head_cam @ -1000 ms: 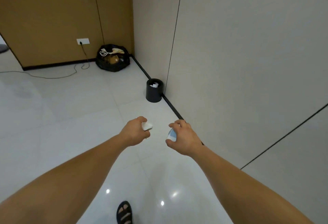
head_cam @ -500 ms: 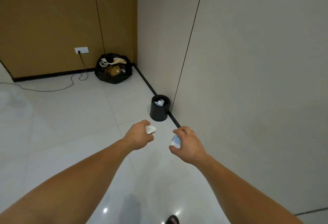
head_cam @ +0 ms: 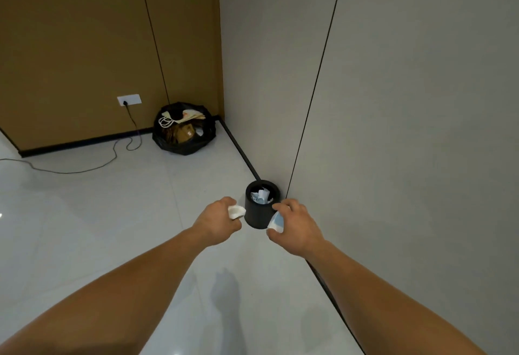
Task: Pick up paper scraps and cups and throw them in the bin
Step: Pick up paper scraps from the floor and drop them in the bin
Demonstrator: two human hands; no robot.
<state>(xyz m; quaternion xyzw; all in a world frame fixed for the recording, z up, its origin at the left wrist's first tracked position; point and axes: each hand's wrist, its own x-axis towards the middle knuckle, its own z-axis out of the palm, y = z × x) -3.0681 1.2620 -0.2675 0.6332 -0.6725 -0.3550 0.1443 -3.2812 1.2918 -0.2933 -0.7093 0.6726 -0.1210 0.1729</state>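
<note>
As left hand (head_cam: 214, 221) holds one scrap (head_cam: 236, 212), right hand (head_cam: 297, 228) one cup (head_cam: 276, 221), one bin (head_cam: 256, 215)

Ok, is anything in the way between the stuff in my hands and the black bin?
Nothing visible. The left hand grips a paper scrap, the right hand a cup, both close to the open bin.

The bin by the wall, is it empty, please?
No, the bin holds white paper scraps that show inside its rim.
</note>
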